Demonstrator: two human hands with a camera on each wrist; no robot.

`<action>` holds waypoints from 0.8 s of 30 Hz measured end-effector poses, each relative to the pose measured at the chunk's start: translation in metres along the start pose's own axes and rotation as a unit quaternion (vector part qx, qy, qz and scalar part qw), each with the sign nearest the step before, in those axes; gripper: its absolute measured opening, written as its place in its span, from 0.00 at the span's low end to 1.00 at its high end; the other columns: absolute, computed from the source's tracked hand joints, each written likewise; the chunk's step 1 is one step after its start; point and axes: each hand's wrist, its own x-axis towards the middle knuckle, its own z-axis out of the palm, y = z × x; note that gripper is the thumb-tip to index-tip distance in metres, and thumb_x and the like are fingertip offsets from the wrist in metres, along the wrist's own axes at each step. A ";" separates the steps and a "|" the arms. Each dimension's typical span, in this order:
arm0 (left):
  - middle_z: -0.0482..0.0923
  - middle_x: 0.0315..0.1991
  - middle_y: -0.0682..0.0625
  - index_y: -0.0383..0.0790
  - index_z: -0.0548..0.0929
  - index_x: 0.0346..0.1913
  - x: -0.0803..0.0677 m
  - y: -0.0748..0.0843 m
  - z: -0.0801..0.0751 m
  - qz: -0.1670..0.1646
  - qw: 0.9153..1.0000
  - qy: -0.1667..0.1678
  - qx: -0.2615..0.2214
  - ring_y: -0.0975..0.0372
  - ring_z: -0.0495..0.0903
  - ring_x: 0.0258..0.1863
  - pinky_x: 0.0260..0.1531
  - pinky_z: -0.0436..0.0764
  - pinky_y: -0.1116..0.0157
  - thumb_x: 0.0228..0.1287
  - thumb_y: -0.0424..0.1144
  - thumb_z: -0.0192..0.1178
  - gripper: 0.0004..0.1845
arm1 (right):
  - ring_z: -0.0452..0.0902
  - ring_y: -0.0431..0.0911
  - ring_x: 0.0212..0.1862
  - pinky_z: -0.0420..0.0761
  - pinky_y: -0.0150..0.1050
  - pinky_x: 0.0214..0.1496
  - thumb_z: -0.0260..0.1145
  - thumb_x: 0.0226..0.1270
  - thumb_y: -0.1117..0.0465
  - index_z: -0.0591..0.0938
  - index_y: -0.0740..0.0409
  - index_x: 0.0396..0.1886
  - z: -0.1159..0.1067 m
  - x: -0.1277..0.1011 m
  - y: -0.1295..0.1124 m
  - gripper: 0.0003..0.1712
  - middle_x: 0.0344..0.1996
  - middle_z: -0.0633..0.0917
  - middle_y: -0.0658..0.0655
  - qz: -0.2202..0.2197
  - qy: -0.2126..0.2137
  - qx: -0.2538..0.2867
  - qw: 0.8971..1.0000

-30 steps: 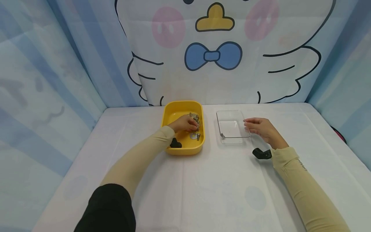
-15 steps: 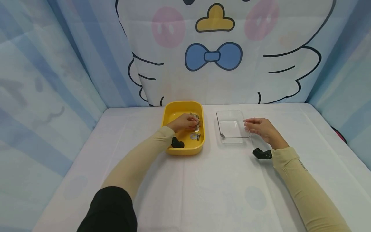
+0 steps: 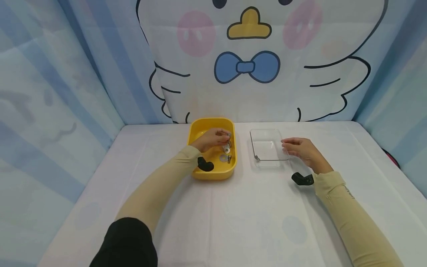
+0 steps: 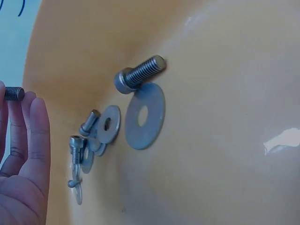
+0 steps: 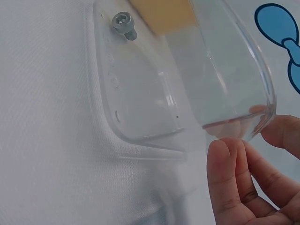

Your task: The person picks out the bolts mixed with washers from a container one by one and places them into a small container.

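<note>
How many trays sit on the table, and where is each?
2. The yellow tray lies left of centre, the left hand pinching a bolt over it; the clear tray lies to its right, the right hand at its edge.

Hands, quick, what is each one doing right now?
Left hand: pinches a bolt over the yellow tray.
Right hand: fingers relaxed, touching the clear tray rim, holding nothing.

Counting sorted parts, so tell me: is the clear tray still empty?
No, one bolt already lies in a corner of the clear tray.
</note>
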 end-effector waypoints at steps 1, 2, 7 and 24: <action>0.74 0.50 0.43 0.30 0.71 0.60 0.000 0.001 0.000 0.002 1.000 0.000 -0.004 0.55 0.75 0.53 0.62 0.74 0.59 0.68 0.31 0.52 0.19 | 0.75 0.26 0.38 0.79 0.20 0.45 0.61 0.67 0.54 0.64 0.69 0.65 0.000 0.000 0.000 0.34 0.35 0.76 0.33 -0.002 -0.001 0.003 1.000; 0.73 0.50 0.42 0.29 0.70 0.60 -0.001 0.003 0.001 0.004 1.000 -0.001 -0.010 0.53 0.74 0.55 0.62 0.74 0.58 0.68 0.31 0.52 0.19 | 0.75 0.26 0.38 0.79 0.20 0.45 0.61 0.67 0.54 0.64 0.69 0.65 -0.001 0.000 0.000 0.34 0.35 0.76 0.33 -0.004 -0.001 0.005 1.000; 0.72 0.56 0.37 0.30 0.69 0.62 -0.005 0.012 0.003 0.004 1.000 -0.001 -0.029 0.47 0.72 0.60 0.64 0.72 0.57 0.68 0.31 0.52 0.20 | 0.76 0.27 0.37 0.79 0.20 0.44 0.61 0.67 0.56 0.64 0.71 0.64 -0.001 -0.002 0.000 0.33 0.33 0.77 0.31 -0.009 -0.007 0.017 1.000; 0.73 0.60 0.36 0.33 0.71 0.61 -0.016 0.048 0.026 0.008 0.996 -0.004 -0.088 0.48 0.73 0.61 0.64 0.72 0.58 0.66 0.33 0.55 0.21 | 0.76 0.26 0.37 0.79 0.20 0.43 0.61 0.67 0.59 0.63 0.74 0.63 0.000 -0.005 -0.001 0.32 0.33 0.79 0.31 -0.026 -0.018 0.031 0.999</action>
